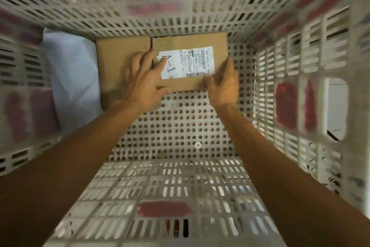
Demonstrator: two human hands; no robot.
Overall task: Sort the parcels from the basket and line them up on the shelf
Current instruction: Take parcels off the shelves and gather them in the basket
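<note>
The walls of the white slotted basket (200,16) are smeared with blur, so the red and dark patches showing through the slots cannot be made out as anything definite. The basket's rim is cut off by the picture on every side. At the left, a pale bluish soft parcel (74,70) lies against the left wall. Its near end is hidden behind the left forearm, and no label shows on it. The cardboard box (124,56) lies flat on the perforated floor, pushed against the far wall, with its left edge touching the soft parcel. It is plain brown with a taped seam across its top. A white shipping label (186,62) stuck on its right half carries barcodes, fine print too small to read and a large handwritten "A-1". The left hand (144,78) covers the label's left corner and part of the box top. Its fingers are spread and lie flat on the cardboard, and its thumb runs along the near edge; whether the thumb hooks under cannot be told. The right hand (224,84) grips the box's near right corner, thumb on top by the label and fingers wrapped round the right side, their tips hidden. A small white ring (198,145) lies on the floor nearer the camera.
</note>
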